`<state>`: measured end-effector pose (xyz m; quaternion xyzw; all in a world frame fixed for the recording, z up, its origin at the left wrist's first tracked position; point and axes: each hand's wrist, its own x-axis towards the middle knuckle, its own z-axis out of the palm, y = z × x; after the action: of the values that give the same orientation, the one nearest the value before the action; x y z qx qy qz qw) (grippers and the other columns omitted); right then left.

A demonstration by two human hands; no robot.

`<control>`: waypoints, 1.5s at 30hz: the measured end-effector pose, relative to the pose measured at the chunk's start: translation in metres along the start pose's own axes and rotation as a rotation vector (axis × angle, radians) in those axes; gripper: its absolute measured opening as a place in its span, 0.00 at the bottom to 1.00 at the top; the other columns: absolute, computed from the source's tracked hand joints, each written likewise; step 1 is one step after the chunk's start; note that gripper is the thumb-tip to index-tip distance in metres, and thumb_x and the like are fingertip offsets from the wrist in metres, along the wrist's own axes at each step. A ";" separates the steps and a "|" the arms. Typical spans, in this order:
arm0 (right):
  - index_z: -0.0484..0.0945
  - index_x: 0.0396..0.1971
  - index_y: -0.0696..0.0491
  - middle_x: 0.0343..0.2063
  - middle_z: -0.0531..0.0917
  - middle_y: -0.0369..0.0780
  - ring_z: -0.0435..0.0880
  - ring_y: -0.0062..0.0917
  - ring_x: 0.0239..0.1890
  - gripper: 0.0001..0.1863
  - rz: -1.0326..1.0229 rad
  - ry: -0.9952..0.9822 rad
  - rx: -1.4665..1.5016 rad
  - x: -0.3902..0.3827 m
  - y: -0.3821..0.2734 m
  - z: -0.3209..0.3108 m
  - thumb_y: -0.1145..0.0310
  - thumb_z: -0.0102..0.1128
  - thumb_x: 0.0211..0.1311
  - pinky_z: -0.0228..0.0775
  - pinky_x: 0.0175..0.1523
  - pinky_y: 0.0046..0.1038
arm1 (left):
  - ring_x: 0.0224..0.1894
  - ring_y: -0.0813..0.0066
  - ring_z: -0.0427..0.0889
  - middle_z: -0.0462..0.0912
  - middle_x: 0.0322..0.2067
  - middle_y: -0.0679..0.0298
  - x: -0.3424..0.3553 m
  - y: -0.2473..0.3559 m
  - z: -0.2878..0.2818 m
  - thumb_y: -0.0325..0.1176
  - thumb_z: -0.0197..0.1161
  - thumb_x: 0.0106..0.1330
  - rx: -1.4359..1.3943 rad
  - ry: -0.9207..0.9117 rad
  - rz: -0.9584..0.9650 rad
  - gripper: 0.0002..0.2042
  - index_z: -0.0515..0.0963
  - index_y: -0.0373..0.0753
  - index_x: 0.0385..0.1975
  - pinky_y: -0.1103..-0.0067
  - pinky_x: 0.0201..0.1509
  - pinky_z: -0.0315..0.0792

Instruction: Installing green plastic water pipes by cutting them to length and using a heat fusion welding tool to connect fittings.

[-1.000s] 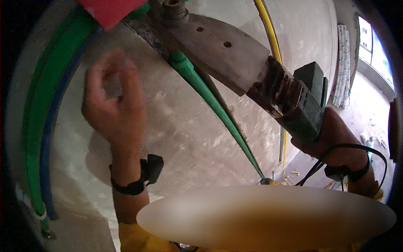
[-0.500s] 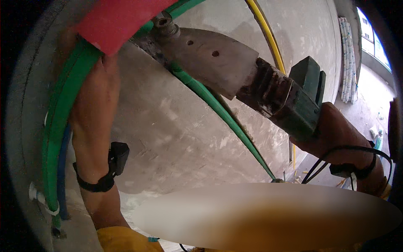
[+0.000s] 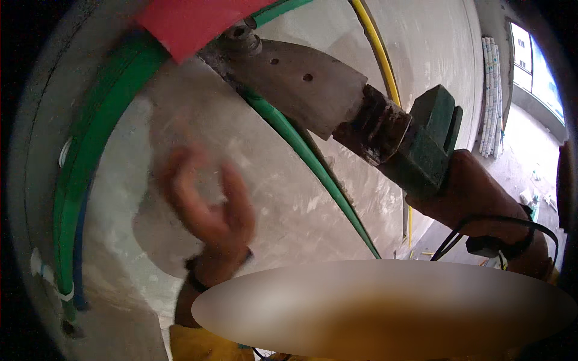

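Observation:
My right hand (image 3: 472, 186) is wrapped round the green handle (image 3: 418, 159) of a pipe fusion welder. Its long scuffed metal plate (image 3: 301, 81) reaches up and left, with a round metal die (image 3: 241, 39) near the tip. Beside that tip are a thick green pipe (image 3: 90, 150) curving down on the left and a flat red piece (image 3: 195, 24) whose kind I cannot tell. My left hand (image 3: 214, 207), smeared by motion, hangs in front of the wall with fingers curled apart and nothing in them. Whether die and pipe touch is hidden.
A thinner green pipe (image 3: 319, 165) runs diagonally along the plastered wall (image 3: 277, 198) behind the welder. A yellow pipe (image 3: 382, 51) lies in a groove farther right. Long wrapped rods (image 3: 492, 96) lean near a window. A black cable (image 3: 512, 218) loops by my right wrist.
My left hand has left the thick green pipe by the red piece and drawn back down and right. The welder has stayed nearly in place in my right hand.

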<state>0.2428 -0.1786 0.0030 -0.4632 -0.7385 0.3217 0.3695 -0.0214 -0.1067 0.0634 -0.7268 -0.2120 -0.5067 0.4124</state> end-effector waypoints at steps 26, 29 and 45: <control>0.83 0.27 0.52 0.23 0.84 0.39 0.85 0.27 0.27 0.13 0.096 -0.320 -1.268 -0.027 -0.096 -0.094 0.57 0.60 0.60 0.77 0.37 0.28 | 0.24 0.79 0.79 0.81 0.25 0.62 -0.036 0.210 0.069 0.35 0.65 0.61 -1.886 -0.333 -1.513 0.11 0.74 0.35 0.35 0.80 0.28 0.73; 0.84 0.31 0.55 0.26 0.86 0.39 0.85 0.24 0.27 0.05 -0.079 -0.083 -0.682 -0.003 -0.095 -0.111 0.72 0.64 0.55 0.78 0.36 0.26 | 0.18 0.82 0.73 0.77 0.19 0.66 -0.050 0.202 0.081 0.34 0.65 0.62 -1.741 -0.218 -1.620 0.10 0.71 0.37 0.30 0.82 0.21 0.67; 0.69 0.55 0.54 0.48 0.79 0.48 0.80 0.36 0.49 0.24 -1.090 0.163 -0.638 0.109 -0.174 -0.104 0.57 0.52 0.65 0.72 0.56 0.38 | 0.31 0.75 0.83 0.82 0.30 0.58 -0.101 0.201 0.034 0.36 0.67 0.59 -1.571 -0.635 -1.488 0.17 0.73 0.34 0.42 0.76 0.36 0.78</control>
<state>0.2203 -0.1273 0.2265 -0.1313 -0.8973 -0.1844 0.3791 0.1040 -0.1827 -0.1107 -0.5740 -0.3102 -0.4117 -0.6362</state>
